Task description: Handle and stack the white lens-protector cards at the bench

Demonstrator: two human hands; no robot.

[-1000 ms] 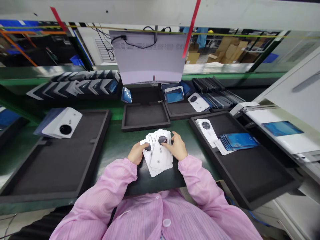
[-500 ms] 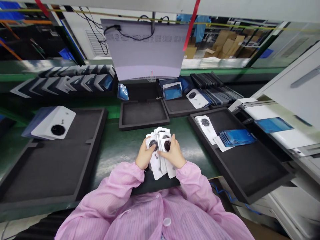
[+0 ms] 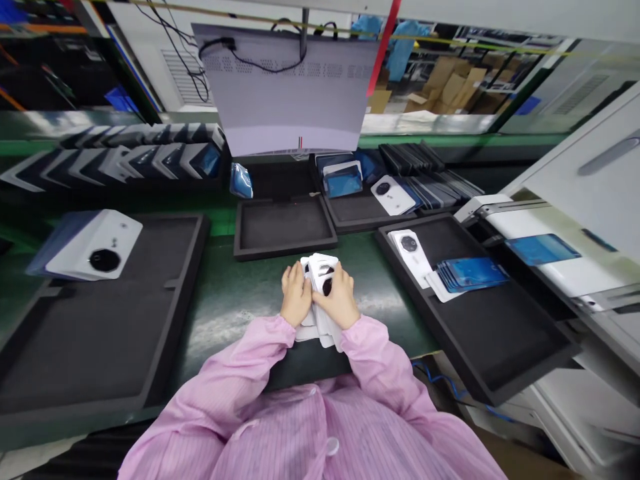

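Observation:
A loose pile of white phone back covers [image 3: 325, 327] with dark round camera areas lies fanned out in front of me, over the green bench. My left hand [image 3: 296, 297] covers the left part of the pile, its fingers close together over the edge and hiding most of the covers there. Around the right side of the covers my right hand [image 3: 339, 299] is closed, with the thumb across the front near a dark camera circle. Lower corners of several covers stick out unevenly below both hands.
Black trays hold white covers [image 3: 103, 250] at left and blue-filmed panels [image 3: 470, 273] at right. A smaller black tray [image 3: 285, 253] stands ahead, below a grey monitor back [image 3: 290, 100]. Racks of panels [image 3: 170, 160] line the back left. A white machine [image 3: 545, 240] flanks the right.
My left hand has shifted from holding the covers with its thumb in front to lying over their left side. The covers at left have slid and now sit lower and flatter.

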